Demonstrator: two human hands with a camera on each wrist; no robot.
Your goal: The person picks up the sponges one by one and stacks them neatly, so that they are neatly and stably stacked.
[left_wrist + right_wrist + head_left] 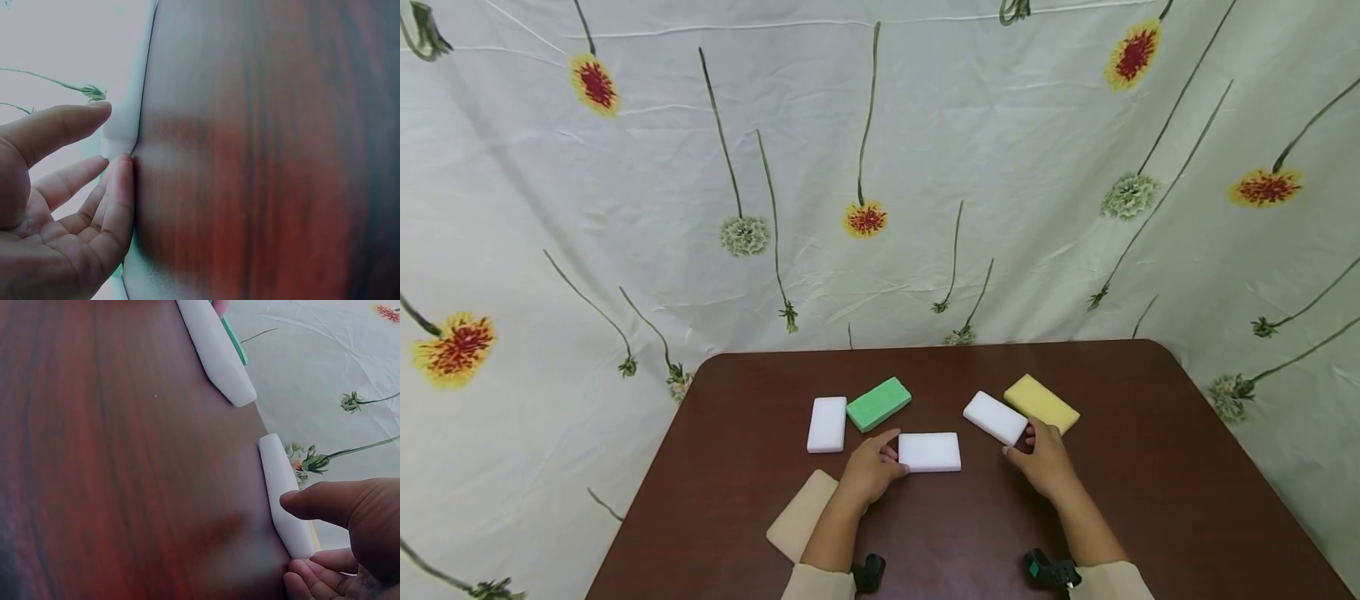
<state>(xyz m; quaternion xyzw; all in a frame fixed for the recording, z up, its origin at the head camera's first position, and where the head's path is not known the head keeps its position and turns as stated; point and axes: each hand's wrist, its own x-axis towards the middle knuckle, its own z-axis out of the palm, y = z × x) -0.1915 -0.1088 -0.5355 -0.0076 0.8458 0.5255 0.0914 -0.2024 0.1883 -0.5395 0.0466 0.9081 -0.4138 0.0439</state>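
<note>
A white rectangular sponge block (931, 452) lies flat near the middle of the table. At its left end is my left hand (869, 471), thumb and index finger spread at the two corners. In the left wrist view the thumb (81, 124) stands apart from the other fingers, whose tips meet the block's end. Farther right, a second white block (992, 416) lies slanted on the table. My right hand (1048, 460) is at its near right end; in the right wrist view the thumb overlaps its side and the other fingers sit low at the end.
A third white block (827, 425) and a green block (878, 404) lie at the back left. Beyond my right hand is a yellow block (1043, 402). My left forearm partly covers a beige piece (801, 517). Flower-print cloth (820, 292) hangs behind the brown table (1157, 467).
</note>
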